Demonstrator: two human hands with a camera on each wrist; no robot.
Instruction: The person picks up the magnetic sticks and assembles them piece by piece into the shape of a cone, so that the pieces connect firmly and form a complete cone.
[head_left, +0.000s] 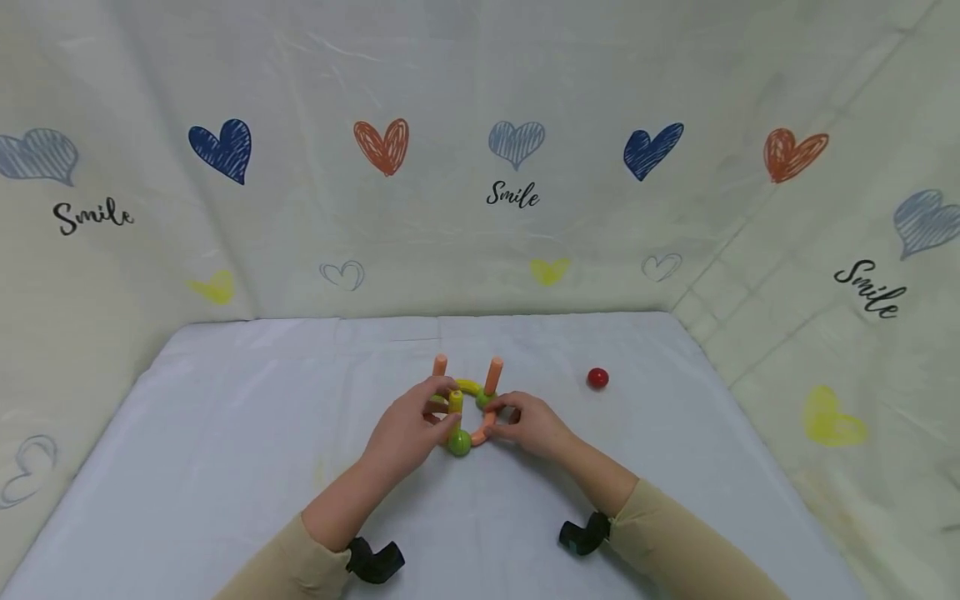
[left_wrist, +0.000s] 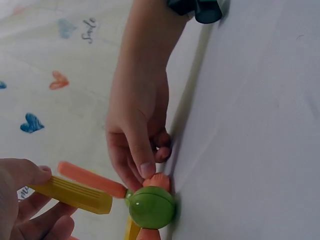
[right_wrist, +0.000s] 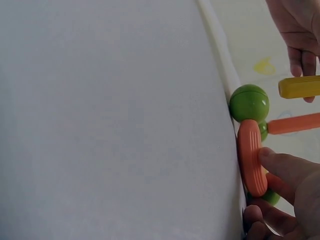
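My left hand [head_left: 415,419] pinches a ridged yellow rod [left_wrist: 75,195] between thumb and fingers. The rod stands nearly upright over the near green ball [head_left: 459,442], with a gap below its end in the right wrist view. With thumb and fingers, my right hand [head_left: 531,423] grips a curved orange piece [right_wrist: 252,157] that joins that ball to another green ball [right_wrist: 272,196]. These belong to a ring on the table, with a curved yellow piece [head_left: 469,387] at its back. Two straight orange rods rise from it, one on the right [head_left: 493,376] and one on the left [head_left: 440,364].
A small red ball [head_left: 597,378] lies on the white-covered table [head_left: 675,467], right of the ring. Behind the table hangs a pale cloth [head_left: 450,233] printed with hearts. Black wrist cameras sit at the left cuff [head_left: 377,562] and right cuff [head_left: 583,534].
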